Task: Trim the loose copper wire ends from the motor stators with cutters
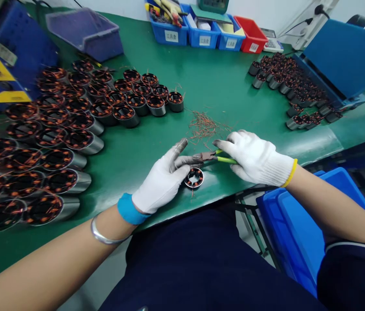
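Observation:
A motor stator [194, 177], a metal ring with copper windings, stands near the table's front edge. A short copper wire sticks out from its near side. My left hand [165, 177], in a white glove with greyed fingertips, is at the stator's left, thumb against its rim and fingers closed around its far side. Green-handled pliers [206, 156] lie across just behind the stator, their jaws by my left fingers. Their handles are in my gloved right hand [255, 156], which is closed around them. Behind the pliers lies a pile of cut copper wire bits [205, 126].
Rows of wound stators [82, 140] fill the table's left side. Smaller stators [276, 80] stand at the right by a blue machine [347, 60]. A purple bin [101, 43], blue tool bins [171, 38] and a red bin [253, 45] line the back. Blue crates [302, 224] are below right.

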{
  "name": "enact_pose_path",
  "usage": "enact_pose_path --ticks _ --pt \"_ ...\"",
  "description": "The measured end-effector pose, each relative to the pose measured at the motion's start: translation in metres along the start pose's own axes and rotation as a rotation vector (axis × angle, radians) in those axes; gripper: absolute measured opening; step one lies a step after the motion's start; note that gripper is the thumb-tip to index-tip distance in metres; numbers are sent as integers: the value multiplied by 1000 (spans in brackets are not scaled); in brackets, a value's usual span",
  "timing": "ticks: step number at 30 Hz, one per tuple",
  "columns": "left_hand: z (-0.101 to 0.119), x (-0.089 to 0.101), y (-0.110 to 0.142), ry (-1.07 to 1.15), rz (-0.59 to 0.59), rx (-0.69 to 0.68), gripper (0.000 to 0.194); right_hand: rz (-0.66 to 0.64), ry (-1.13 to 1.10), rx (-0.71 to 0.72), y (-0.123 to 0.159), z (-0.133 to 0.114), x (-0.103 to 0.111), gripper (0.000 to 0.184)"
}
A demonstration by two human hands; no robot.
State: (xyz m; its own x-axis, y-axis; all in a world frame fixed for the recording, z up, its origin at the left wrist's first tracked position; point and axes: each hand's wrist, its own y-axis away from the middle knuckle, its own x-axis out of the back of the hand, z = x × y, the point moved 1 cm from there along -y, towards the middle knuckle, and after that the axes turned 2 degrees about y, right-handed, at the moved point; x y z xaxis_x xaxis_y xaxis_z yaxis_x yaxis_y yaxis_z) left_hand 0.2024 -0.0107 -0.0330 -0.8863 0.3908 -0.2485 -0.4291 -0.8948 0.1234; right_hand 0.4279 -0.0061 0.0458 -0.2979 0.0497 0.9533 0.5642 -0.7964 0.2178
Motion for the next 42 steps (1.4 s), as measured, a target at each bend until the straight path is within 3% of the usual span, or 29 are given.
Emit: enact_pose_path --ticks 15,24,28,34,42 --pt "2 -3 0 15 19 8 87 -137 -115 -27 -13 -1 8 43" --pt "1 0 2 43 22 29 90 21 14 9 -13 13 12 56" --pt "2 0 2 24 16 7 87 -11 41 25 -14 11 16 56" --pt "0 1 1 24 -5 -16 86 -49 -39 0 -10 10 5 55" --pt "-2 2 -1 9 -3 -14 88 -125 -123 -30 -11 9 4 44"
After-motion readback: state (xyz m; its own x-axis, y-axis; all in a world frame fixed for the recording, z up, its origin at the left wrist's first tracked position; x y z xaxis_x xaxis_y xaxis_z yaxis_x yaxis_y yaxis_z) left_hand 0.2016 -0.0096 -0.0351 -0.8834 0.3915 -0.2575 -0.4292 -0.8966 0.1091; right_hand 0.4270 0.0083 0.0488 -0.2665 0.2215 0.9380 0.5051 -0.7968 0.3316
